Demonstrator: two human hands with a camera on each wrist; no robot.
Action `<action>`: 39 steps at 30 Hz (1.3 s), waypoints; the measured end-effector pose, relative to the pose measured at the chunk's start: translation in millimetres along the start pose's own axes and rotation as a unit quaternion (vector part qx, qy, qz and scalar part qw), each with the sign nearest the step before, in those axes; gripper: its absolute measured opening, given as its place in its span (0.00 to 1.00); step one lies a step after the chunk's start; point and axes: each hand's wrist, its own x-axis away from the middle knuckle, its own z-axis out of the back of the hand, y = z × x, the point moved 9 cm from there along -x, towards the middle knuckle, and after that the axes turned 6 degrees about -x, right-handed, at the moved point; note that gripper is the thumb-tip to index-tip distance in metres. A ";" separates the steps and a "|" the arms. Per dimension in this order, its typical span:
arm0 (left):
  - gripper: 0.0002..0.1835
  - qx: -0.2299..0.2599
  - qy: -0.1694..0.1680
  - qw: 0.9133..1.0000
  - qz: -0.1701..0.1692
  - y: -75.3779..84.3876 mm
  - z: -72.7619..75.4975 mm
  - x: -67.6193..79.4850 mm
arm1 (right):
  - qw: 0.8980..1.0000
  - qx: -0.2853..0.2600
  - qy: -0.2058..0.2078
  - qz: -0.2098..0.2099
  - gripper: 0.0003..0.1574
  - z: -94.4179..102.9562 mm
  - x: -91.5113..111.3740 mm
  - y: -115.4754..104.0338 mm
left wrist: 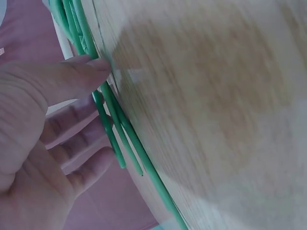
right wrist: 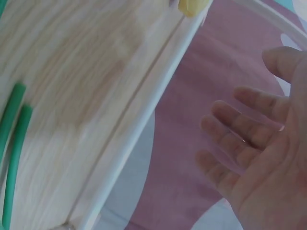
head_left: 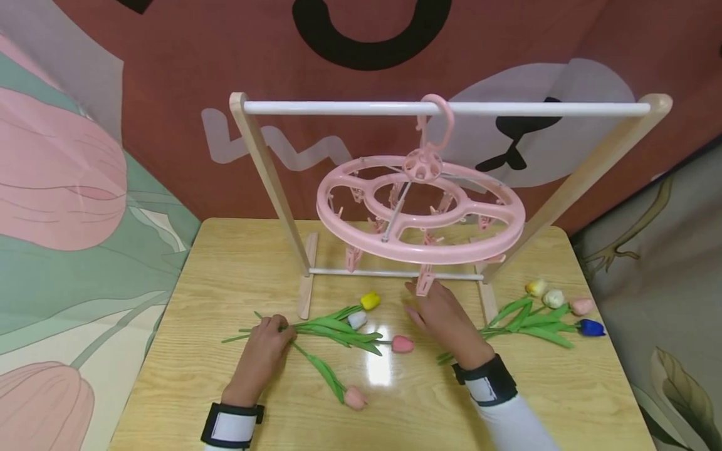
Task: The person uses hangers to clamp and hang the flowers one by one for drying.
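Several tulips (head_left: pixel 329 327), left grip (head_left: pixel 264 351) pinching stems (left wrist: pixel 152 167)

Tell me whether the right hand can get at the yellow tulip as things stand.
Probably yes: the right hand looks empty, and in the head view nothing stands between it and the yellow tulip. The left hand is at the stems, away from the bloom.

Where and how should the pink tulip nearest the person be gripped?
Probably the leafy stem just behind the bloom, pinched from above by the right hand: the tulip lies flat, its bloom end apart from the other flowers, while the left hand crowds the other end.
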 end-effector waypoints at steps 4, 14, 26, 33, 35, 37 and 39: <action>0.13 -0.012 0.005 1.000 -0.005 0.4 0.0 -0.3 | 1.000 -0.008 -0.006 -0.002 0.33 -7.8 -3.0 -3.6; 0.12 -0.004 0.026 1.000 -0.013 4.1 11.1 0.3 | 0.999 -0.010 0.021 0.036 0.31 -10.5 -6.7 -20.8; 0.12 0.022 0.075 0.996 -0.045 27.2 38.0 -3.5 | 0.994 -0.024 0.009 0.109 0.30 -21.7 -5.6 -73.9; 0.12 0.022 0.105 0.993 -0.052 38.9 51.4 -7.2 | 0.987 -0.053 -0.038 0.149 0.32 -30.1 -4.7 -107.2; 0.14 0.017 0.105 0.993 -0.052 40.7 55.3 -9.1 | 0.986 -0.049 -0.051 0.152 0.30 -33.0 -5.5 -112.7; 0.15 0.012 0.108 0.993 -0.054 42.6 59.2 -11.1 | 0.986 -0.042 -0.055 0.154 0.28 -34.1 -6.4 -116.1; 0.16 0.011 0.114 0.992 -0.058 44.7 63.4 -12.5 | 0.986 -0.031 -0.049 0.157 0.26 -34.2 -7.1 -117.5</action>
